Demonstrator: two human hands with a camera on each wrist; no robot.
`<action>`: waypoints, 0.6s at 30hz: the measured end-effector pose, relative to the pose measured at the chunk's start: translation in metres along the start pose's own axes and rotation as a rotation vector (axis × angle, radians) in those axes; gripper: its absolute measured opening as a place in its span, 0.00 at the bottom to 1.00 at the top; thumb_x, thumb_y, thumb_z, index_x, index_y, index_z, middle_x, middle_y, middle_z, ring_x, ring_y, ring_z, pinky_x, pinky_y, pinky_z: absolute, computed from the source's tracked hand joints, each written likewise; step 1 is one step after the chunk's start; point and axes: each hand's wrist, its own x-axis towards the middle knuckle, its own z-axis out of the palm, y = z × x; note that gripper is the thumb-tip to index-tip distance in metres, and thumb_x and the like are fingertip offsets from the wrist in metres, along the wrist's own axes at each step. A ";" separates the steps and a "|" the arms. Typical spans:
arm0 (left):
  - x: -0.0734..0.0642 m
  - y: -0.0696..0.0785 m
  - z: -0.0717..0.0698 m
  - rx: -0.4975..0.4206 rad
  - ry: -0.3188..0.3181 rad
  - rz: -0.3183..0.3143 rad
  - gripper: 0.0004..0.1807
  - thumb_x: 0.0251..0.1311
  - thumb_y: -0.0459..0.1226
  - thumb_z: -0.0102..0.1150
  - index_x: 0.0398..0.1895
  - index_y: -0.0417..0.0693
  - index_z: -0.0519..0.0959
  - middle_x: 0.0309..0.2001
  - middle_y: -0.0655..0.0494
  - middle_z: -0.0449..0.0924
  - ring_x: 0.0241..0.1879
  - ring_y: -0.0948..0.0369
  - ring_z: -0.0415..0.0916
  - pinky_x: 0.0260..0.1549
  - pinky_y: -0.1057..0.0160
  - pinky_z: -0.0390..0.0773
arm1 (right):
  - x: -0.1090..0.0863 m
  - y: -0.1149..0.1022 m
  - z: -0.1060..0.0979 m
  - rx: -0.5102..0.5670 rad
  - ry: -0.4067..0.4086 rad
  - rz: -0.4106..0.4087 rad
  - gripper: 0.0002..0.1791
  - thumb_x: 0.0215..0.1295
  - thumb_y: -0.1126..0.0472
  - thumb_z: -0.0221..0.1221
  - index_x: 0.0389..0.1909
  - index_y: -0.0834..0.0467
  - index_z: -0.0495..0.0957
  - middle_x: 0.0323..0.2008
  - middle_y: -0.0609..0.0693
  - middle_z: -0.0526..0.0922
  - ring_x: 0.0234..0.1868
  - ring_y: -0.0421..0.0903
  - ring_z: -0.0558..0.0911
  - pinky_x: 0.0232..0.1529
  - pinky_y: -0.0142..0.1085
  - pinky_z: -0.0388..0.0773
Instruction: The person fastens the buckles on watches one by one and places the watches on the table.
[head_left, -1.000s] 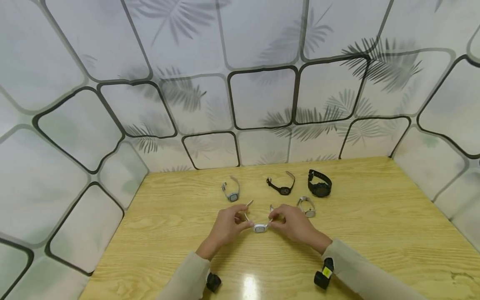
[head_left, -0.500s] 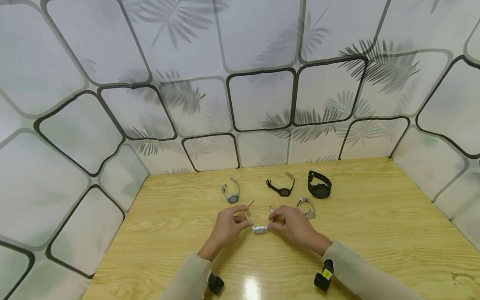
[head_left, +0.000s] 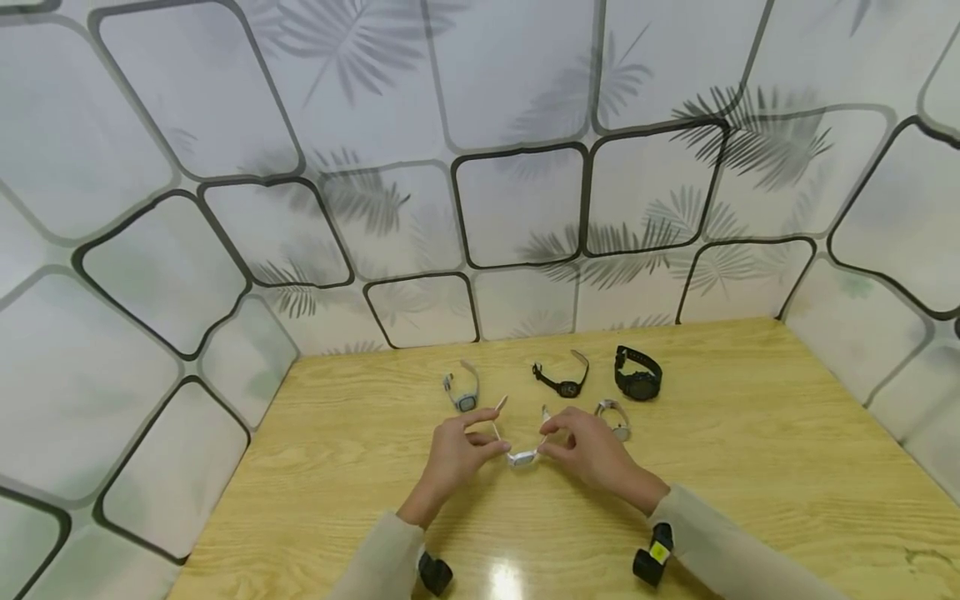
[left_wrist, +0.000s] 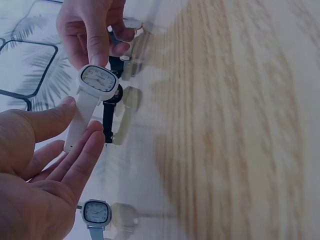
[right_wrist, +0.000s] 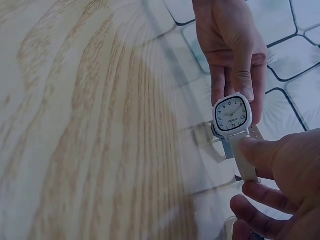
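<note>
A white wristwatch (head_left: 522, 459) with a squarish case and pale dial is held between my two hands just above the table. My left hand (head_left: 453, 454) pinches one strap end, my right hand (head_left: 588, 450) the other. In the left wrist view the white strap lies between the thumb and fingers of the left hand (left_wrist: 50, 170), below the watch dial (left_wrist: 98, 79). The right wrist view shows the dial (right_wrist: 231, 114) face on, with the right hand's thumb (right_wrist: 260, 152) on the strap.
Behind the hands on the wooden table (head_left: 337, 467) lie a grey-blue watch (head_left: 467, 402), a small black watch (head_left: 568, 389) and a large black watch (head_left: 642, 386). A pale-strapped watch (head_left: 621, 432) sits just beyond the right hand, partly hidden. Patterned walls (head_left: 525, 208) enclose the table.
The white watch's case has tilted slightly, its right side now higher in the head view. Both hands keep their grip and have barely moved. The head view has shifted slightly.
</note>
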 end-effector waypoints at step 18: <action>0.000 0.013 0.008 -0.133 0.083 0.173 0.25 0.59 0.29 0.73 0.62 0.43 0.81 0.63 0.40 0.78 0.42 0.53 0.88 0.40 0.64 0.86 | -0.003 -0.012 -0.011 0.064 0.145 -0.108 0.14 0.63 0.62 0.71 0.50 0.60 0.86 0.52 0.54 0.83 0.30 0.39 0.82 0.31 0.30 0.80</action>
